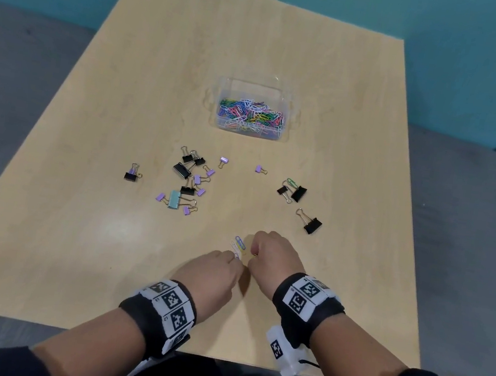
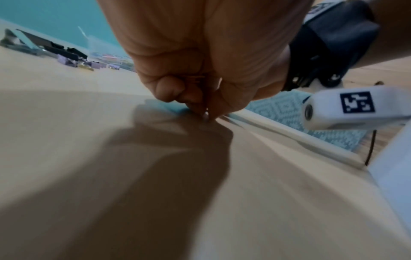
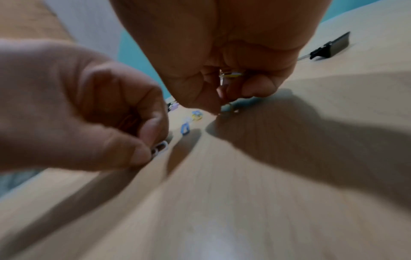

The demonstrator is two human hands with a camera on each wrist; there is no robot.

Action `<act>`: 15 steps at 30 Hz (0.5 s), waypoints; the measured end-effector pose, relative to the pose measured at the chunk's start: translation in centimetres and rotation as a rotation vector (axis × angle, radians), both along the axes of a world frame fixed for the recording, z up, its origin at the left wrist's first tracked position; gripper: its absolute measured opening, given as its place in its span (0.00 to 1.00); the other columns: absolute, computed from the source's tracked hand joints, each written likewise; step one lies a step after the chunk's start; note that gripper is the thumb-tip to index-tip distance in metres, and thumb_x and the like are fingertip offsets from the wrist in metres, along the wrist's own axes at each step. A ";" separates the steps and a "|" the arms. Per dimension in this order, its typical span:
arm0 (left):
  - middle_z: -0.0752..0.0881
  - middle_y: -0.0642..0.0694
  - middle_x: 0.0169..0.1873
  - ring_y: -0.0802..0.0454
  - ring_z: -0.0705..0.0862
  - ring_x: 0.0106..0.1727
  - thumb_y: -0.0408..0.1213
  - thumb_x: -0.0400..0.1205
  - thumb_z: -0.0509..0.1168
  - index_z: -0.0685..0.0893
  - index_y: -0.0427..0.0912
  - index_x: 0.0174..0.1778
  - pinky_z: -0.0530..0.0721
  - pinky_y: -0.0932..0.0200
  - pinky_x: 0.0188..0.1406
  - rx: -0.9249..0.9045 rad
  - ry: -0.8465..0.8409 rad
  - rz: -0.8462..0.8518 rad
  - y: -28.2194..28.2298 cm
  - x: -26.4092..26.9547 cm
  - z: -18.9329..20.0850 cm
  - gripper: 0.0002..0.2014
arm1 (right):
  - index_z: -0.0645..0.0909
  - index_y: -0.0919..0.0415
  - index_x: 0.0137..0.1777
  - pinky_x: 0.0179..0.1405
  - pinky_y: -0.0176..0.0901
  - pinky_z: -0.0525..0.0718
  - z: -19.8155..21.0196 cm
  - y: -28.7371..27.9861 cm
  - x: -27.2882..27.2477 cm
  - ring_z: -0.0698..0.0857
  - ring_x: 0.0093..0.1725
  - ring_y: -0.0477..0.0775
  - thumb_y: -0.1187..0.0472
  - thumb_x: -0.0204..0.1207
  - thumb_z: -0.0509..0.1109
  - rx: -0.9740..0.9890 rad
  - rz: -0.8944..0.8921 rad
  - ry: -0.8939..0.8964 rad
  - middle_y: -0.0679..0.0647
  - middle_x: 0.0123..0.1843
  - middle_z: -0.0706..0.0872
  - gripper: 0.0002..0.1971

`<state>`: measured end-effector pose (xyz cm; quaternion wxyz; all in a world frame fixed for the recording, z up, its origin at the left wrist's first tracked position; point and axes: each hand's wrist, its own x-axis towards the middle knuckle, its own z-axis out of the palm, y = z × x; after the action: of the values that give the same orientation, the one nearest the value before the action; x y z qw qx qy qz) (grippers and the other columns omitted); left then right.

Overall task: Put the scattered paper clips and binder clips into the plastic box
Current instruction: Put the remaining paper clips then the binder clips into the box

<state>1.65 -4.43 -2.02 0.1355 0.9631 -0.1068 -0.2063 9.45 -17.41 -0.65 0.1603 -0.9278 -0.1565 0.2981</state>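
near the front edge of the pale wooden table (image 1: 108,232), both hands work side by side at a small bunch of loose coloured wire paper clips (image 1: 239,245). the left hand (image 1: 213,274) has its fingers curled, and the right wrist view shows its thumb and forefinger pinching a white paper clip (image 3: 160,147) against the tabletop. the right hand (image 1: 275,259) is curled too, with thin yellow and pale wire clips (image 3: 231,73) gathered inside its bent fingers and its fingertips (image 3: 209,107) down at the table. a blue paper clip (image 3: 185,128) lies on the wood between the two hands.

farther back, at mid-table, stands the clear rectangular plastic box (image 1: 226,125), open on top and already holding a heap of many-coloured paper clips (image 1: 251,114). between the box and the hands, binder clips lie scattered: a cluster of black, lilac and one pale teal binder clips (image 1: 189,180) to the left, a lone black binder clip (image 1: 131,175) farther left, two small lilac binder clips (image 1: 260,169) near the middle, and a group of black binder clips (image 1: 296,194) with a green paper clip (image 1: 291,182) to the right. both wrists wear black bands with square printed markers (image 1: 172,301).
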 end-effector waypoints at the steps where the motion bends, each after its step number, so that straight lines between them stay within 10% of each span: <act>1: 0.80 0.41 0.47 0.39 0.77 0.45 0.27 0.73 0.56 0.76 0.41 0.49 0.67 0.53 0.36 -0.037 0.027 0.015 0.1 -0.1 0.1 0.11 | 0.79 0.60 0.43 0.41 0.46 0.77 -0.1 -0.4 0.2 0.79 0.44 0.59 0.69 0.65 0.63 0.047 -0.100 0.023 0.54 0.43 0.81 0.08; 6: 0.85 0.39 0.37 0.48 0.79 0.33 0.34 0.68 0.61 0.88 0.47 0.43 0.77 0.58 0.33 -0.855 0.338 0.760 3.3 0.4 0.5 0.13 | 0.79 0.67 0.34 0.31 0.45 0.83 0.9 -2.5 0.6 0.81 0.29 0.58 0.78 0.72 0.59 0.718 -0.970 0.511 0.58 0.31 0.82 0.11; 9: 0.76 0.38 0.28 0.50 0.73 0.24 0.22 0.73 0.59 0.83 0.35 0.36 0.72 0.61 0.22 -1.471 0.501 1.209 5.3 1.5 2.0 0.09 | 0.76 0.67 0.35 0.25 0.41 0.78 1.7 -3.2 0.7 0.79 0.28 0.56 0.78 0.73 0.54 0.924 -1.113 0.705 0.60 0.33 0.79 0.12; 15: 0.82 0.40 0.29 0.49 0.76 0.25 0.21 0.76 0.60 0.81 0.37 0.36 0.72 0.61 0.22 -1.278 0.379 1.157 5.1 4.1 1.9 0.09 | 0.72 0.58 0.32 0.25 0.38 0.61 1.8 -0.3 0.2 0.65 0.25 0.52 0.71 0.73 0.59 0.535 -0.868 0.648 0.54 0.27 0.69 0.10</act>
<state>5.75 0.69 -0.15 0.7470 0.5557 0.3267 -0.1624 9.67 -17.68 1.10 0.5345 -0.6965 0.2237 0.4231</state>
